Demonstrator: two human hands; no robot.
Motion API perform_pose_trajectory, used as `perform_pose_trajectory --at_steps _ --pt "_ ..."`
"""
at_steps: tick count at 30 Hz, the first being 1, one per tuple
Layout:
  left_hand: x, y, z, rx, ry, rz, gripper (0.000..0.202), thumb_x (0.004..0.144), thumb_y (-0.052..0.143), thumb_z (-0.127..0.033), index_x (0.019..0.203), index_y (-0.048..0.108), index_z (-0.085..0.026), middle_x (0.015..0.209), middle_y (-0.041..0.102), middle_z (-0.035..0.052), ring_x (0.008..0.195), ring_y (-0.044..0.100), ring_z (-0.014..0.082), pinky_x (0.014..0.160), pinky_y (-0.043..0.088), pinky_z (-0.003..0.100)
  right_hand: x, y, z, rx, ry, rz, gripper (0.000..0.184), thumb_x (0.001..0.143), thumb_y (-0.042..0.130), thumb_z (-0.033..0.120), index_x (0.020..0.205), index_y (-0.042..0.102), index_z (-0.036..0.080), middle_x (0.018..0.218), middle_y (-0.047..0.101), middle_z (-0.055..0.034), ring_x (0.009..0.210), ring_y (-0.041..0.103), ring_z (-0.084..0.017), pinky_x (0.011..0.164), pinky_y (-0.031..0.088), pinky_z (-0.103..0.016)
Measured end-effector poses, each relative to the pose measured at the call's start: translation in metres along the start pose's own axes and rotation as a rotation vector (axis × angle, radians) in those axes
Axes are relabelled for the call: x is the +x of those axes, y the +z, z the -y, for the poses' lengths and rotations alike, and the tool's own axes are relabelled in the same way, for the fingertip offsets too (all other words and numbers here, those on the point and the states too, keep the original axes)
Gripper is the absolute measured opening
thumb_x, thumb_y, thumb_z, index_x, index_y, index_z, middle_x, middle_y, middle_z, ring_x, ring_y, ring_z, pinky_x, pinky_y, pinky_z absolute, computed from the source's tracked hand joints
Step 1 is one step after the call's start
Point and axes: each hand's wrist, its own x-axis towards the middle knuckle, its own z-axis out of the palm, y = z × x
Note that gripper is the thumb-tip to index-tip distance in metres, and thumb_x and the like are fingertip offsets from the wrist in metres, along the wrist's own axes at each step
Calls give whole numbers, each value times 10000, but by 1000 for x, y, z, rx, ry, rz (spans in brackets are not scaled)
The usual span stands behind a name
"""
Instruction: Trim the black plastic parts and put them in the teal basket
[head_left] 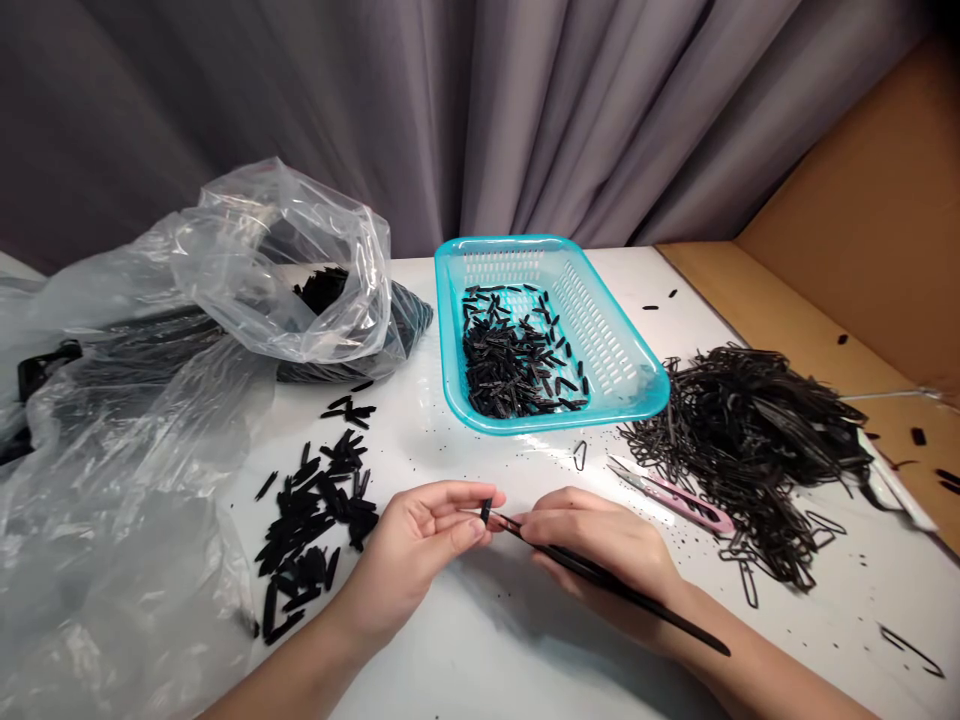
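My left hand (424, 540) is closed in a pinch, with a small black strip piece (487, 511) standing between thumb and fingertips. From the right, my right hand (600, 545) grips slim black tweezers (637, 594), whose tips meet or nearly meet the small piece; the exact contact is too small to tell. Several similar black pieces (300, 520) lie loose in a heap left of my left hand. Ahead of both hands, a turquoise plastic basket (450, 330) holds a pile of small black pieces (506, 365).
A clear plastic bag (292, 330) with black pieces inside spreads over the left side. On the right lie pink-handled thread snips (686, 500) beside a tangled heap of thin black loops (757, 440). Behind hangs a grey curtain (510, 110); a brown board (870, 190) stands at right.
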Motion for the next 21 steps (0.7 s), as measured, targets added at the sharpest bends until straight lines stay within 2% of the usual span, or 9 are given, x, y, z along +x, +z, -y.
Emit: perform_pose_trajectory --at_steps 4,10,17,21 --pt "1 -1 -2 -70 -33 20 205 761 657 -140 963 663 -173 1002 692 45 792 637 96 732 488 164 -1 -1 3 -64 -32 19 190 838 508 82 999 572 161 826 640 -55 781 587 -137 664 521 -223" --pt "2 -2 -3 -189 -89 73 211 734 686 -147 945 671 -159 970 699 55 798 649 110 703 497 164 -4 -1 4 -74 -28 46 244 853 484 78 1053 554 199 863 645 -35 817 594 -135 703 525 -222" --pt "1 -3 -2 -212 -112 84 224 721 700 -138 943 669 -146 965 697 67 770 657 112 690 503 166 -5 -1 7 -27 -42 34 211 858 481 66 1038 556 147 852 639 -62 803 577 -145 682 525 -235" --pt "1 -3 -3 -204 -122 83 225 726 694 -136 949 666 -143 971 693 75 776 656 117 698 503 173 -5 -1 7 -12 -36 38 211 878 451 86 1049 548 162 888 643 -60 819 573 -147 682 520 -240"
